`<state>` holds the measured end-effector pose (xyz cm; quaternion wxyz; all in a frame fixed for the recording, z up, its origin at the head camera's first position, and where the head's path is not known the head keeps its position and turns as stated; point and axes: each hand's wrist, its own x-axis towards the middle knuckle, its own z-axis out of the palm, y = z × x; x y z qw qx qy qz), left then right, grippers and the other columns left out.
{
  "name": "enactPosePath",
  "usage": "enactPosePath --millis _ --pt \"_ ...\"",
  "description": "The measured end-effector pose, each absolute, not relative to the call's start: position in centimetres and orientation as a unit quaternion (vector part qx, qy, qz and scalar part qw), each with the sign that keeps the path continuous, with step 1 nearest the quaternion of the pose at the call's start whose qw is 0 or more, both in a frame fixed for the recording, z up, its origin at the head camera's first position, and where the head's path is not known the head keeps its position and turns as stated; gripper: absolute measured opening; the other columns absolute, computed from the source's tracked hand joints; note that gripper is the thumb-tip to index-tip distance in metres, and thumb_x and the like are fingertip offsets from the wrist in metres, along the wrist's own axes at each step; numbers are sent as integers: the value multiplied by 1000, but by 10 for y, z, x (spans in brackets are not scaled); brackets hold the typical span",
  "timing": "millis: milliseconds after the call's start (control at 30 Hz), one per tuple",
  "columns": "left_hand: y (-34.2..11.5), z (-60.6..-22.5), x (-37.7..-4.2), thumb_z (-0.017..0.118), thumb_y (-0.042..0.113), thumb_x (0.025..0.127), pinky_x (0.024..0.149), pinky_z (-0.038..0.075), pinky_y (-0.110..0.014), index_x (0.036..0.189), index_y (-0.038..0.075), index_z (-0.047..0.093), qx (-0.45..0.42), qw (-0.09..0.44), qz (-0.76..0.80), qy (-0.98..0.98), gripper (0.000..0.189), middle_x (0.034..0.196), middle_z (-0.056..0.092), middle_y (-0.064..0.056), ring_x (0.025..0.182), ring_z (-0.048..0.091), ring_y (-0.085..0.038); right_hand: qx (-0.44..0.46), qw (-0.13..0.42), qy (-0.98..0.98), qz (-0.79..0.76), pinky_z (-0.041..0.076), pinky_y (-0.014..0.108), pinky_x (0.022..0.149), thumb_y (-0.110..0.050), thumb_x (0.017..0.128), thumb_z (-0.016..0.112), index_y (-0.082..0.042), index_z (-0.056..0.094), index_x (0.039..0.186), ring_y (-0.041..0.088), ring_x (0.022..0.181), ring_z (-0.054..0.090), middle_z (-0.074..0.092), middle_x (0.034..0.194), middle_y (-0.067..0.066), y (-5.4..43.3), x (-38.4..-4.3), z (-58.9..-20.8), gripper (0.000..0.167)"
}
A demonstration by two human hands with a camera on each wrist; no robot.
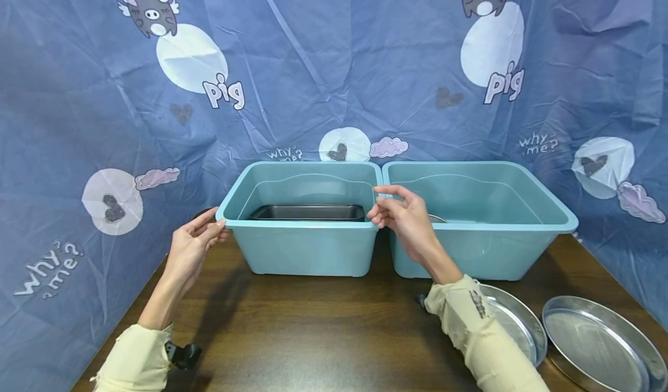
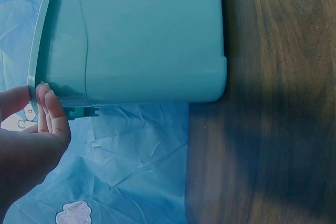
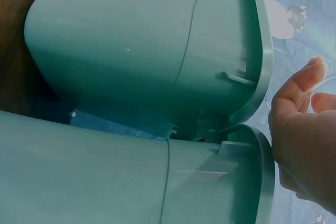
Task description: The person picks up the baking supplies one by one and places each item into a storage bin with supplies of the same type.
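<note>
Two light-blue plastic tubs stand side by side on the wooden table. In the head view my left hand [image 1: 190, 250] grips the front left corner of the left tub [image 1: 308, 251]. The left wrist view shows the thumb on one side of its rim and the fingers curled under the other. My right hand [image 1: 409, 224] hovers by the corner where both tubs meet, in front of the right tub [image 1: 469, 256]. Nothing shows between its loosely bent fingers in the right wrist view. Inside the left tub lies a black rectangular baking pan [image 1: 308, 212], its lower part hidden by the front wall.
Two round metal pans lie at the right of the table, one [image 1: 600, 345] near its edge and one [image 1: 516, 319] partly behind my right sleeve. A bit of a metal rim [image 1: 436, 219] shows inside the right tub. A blue printed cloth [image 1: 323, 61] hangs behind.
</note>
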<state>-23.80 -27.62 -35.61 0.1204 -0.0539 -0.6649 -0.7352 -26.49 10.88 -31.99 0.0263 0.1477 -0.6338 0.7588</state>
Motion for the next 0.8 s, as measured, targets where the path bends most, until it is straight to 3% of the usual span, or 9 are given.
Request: enactPosePath --millis 800 --pt "-273 -358 -236 60 5 105 73 55 -18 152 -16 32 -50 119 -743 -657 59 87 70 1 77 67 -6 155 26 -654 740 53 22 63 -1 106 52 8 54 133 15 68 64 69 77 6 120 -259 -328 29"
